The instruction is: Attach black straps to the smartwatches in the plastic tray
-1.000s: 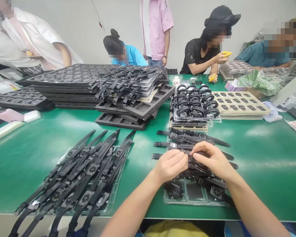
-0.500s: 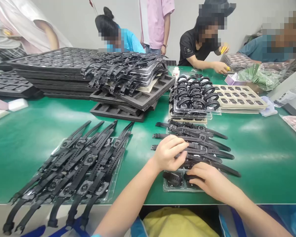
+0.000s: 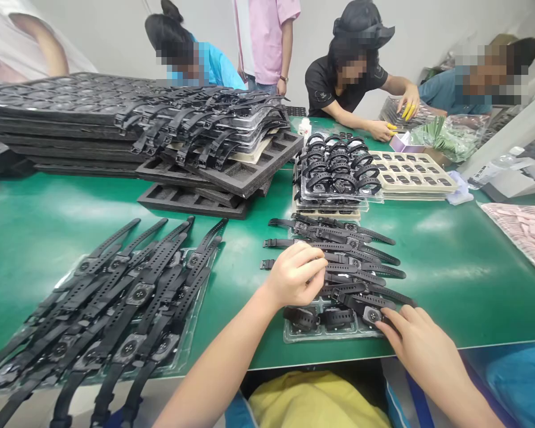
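Black smartwatches [image 3: 339, 261] on clear tray [image 3: 294, 334], green table [image 3: 450, 279], white wall [image 3: 116, 30]

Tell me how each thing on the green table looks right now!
left hand: curled, resting on the flat watches.
right hand: fingers spread, touching a watch at the clear tray edge.
flat watches: straps open, laid straight.
buckled watches: straps closed in loops, stacked.
beige tray: pockets look unfilled.
foam trays: piled up.
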`<state>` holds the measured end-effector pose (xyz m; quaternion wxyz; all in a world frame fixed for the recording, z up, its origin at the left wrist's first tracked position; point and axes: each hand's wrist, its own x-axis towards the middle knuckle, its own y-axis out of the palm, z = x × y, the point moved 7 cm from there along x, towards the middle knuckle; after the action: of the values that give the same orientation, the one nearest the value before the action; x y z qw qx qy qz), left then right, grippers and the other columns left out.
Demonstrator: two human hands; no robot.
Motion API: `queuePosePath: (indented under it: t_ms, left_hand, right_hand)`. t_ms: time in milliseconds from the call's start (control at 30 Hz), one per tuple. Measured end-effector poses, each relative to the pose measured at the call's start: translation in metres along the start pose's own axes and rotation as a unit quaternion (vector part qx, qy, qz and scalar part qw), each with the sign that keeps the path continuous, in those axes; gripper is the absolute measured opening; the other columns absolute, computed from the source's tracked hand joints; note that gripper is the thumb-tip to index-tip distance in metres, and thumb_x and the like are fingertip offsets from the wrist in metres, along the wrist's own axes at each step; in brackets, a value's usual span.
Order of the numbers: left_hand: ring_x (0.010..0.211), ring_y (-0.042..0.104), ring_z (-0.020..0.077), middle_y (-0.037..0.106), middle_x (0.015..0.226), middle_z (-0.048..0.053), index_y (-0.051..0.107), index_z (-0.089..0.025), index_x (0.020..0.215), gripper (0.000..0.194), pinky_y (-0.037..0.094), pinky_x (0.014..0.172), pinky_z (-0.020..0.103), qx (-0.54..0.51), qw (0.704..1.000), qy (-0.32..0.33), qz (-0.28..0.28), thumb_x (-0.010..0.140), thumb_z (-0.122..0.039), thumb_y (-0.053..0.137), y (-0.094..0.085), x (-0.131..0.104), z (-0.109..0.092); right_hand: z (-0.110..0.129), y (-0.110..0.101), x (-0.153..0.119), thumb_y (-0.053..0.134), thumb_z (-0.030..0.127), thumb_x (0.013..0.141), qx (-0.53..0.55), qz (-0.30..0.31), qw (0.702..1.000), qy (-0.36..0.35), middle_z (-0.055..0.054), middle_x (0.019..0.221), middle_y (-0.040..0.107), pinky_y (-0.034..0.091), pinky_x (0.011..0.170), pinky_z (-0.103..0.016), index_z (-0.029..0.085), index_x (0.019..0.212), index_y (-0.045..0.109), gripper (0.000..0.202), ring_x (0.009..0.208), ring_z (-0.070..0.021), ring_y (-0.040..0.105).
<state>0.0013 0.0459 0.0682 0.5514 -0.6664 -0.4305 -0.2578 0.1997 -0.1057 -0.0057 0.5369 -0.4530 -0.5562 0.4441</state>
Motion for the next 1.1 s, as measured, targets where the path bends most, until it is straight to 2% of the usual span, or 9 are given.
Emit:
queuePosePath:
  t_ms: [233, 367, 500, 600, 667, 767, 900, 1033, 1100]
  left_hand:
    - [0.074, 0.061, 0.0191, 0.071, 0.085, 0.008, 0.065, -0.019, 0.088, 0.015, 0.052, 0.066, 0.034, -0.015, 1.0, -0.013, 0.01, 0.084, -0.007, 0.056, 0.005, -0.001, 0.001]
    - [0.076, 0.064, 0.019, 0.072, 0.088, 0.008, 0.067, -0.019, 0.093, 0.016, 0.053, 0.069, 0.035, -0.062, 0.997, -0.045, -0.022, 0.086, -0.009, 0.057, 0.0, 0.001, 0.004]
    - [0.085, 0.067, 0.0214, 0.073, 0.093, 0.009, 0.07, -0.019, 0.101, 0.015, 0.055, 0.078, 0.039, -0.16, 0.967, -0.199, -0.006, 0.092, -0.02, 0.058, 0.004, -0.003, 0.021]
    - [0.1, 0.068, 0.0258, 0.072, 0.113, 0.014, 0.067, -0.019, 0.119, 0.035, 0.057, 0.085, 0.04, -0.333, 0.889, -0.306, 0.071, 0.095, -0.042, 0.058, 0.026, -0.013, 0.026]
    - [0.11, 0.067, 0.0287, 0.068, 0.125, 0.017, 0.06, -0.018, 0.131, 0.051, 0.058, 0.089, 0.041, -0.438, 0.828, -0.344, 0.066, 0.094, -0.054, 0.057, 0.036, -0.018, 0.026]
    - [0.102, 0.071, 0.0266, 0.072, 0.115, 0.016, 0.064, -0.016, 0.117, 0.044, 0.059, 0.085, 0.039, -0.462, 0.771, -0.437, -0.027, 0.098, -0.054, 0.052, 0.037, -0.027, 0.041]
    - [0.085, 0.07, 0.02, 0.071, 0.084, 0.006, 0.059, -0.017, 0.104, 0.034, 0.057, 0.078, 0.034, -0.403, 0.746, -0.501, -0.173, 0.1, -0.049, 0.05, 0.022, -0.039, 0.066]
    - [0.077, 0.065, 0.0161, 0.061, 0.076, 0.001, 0.057, -0.018, 0.115, 0.03, 0.055, 0.076, 0.031, -0.271, 0.826, -0.468, -0.159, 0.103, -0.044, 0.047, 0.007, -0.039, 0.072]
    - [0.076, 0.063, 0.0163, 0.063, 0.081, 0.003, 0.057, -0.019, 0.12, 0.028, 0.054, 0.074, 0.031, -0.201, 0.876, -0.43, -0.089, 0.105, -0.037, 0.041, 0.01, -0.036, 0.065]
  right_hand:
    - [0.001, 0.007, 0.015, 0.057, 0.041, 0.095, 0.136, 0.022, 0.989, 0.051, -0.009, 0.084, 0.063, 0.047, 0.068, -0.041, 0.024, 0.078, 0.058, 0.024, 0.079, -0.03, 0.059]
    - [-0.029, -0.005, 0.016, 0.061, 0.044, 0.092, 0.301, 0.097, 0.937, 0.147, -0.001, 0.073, 0.064, 0.046, 0.059, -0.034, 0.026, 0.084, 0.057, 0.02, 0.064, -0.0226, 0.059]
    - [-0.026, -0.018, 0.053, 0.064, 0.055, 0.09, 0.58, 0.086, 0.782, 0.212, 0.001, 0.069, 0.061, 0.046, 0.054, -0.028, 0.024, 0.087, 0.057, 0.031, 0.058, -0.0171, 0.057]
    - [0.016, -0.012, 0.095, 0.068, 0.059, 0.087, 0.737, 0.117, 0.633, 0.204, 0.005, 0.065, 0.058, 0.041, 0.044, -0.022, 0.024, 0.088, 0.054, 0.038, 0.048, -0.0111, 0.05]
    - [0.051, -0.007, 0.117, 0.072, 0.057, 0.085, 0.775, 0.167, 0.585, 0.169, 0.006, 0.07, 0.058, 0.038, 0.041, -0.019, 0.022, 0.088, 0.055, 0.039, 0.047, -0.0081, 0.049]
    - [0.084, -0.001, 0.129, 0.071, 0.055, 0.086, 0.768, 0.233, 0.581, 0.14, 0.004, 0.074, 0.061, 0.043, 0.043, -0.019, 0.023, 0.1, 0.057, 0.038, 0.051, -0.0092, 0.054]
    - [0.074, 0.002, 0.116, 0.072, 0.045, 0.087, 0.718, 0.283, 0.624, 0.12, 0.005, 0.071, 0.063, 0.051, 0.055, -0.028, 0.029, 0.134, 0.044, 0.056, 0.059, -0.0153, 0.058]
    - [0.04, -0.003, 0.118, 0.079, 0.052, 0.078, 0.783, 0.171, 0.591, 0.095, -0.004, 0.09, 0.063, 0.051, 0.065, -0.033, 0.029, 0.123, 0.053, 0.057, 0.077, -0.0211, 0.061]
    - [0.033, -0.008, 0.126, 0.079, 0.054, 0.077, 0.774, 0.106, 0.621, 0.067, -0.005, 0.092, 0.061, 0.05, 0.067, -0.034, 0.029, 0.109, 0.059, 0.046, 0.081, -0.0229, 0.059]
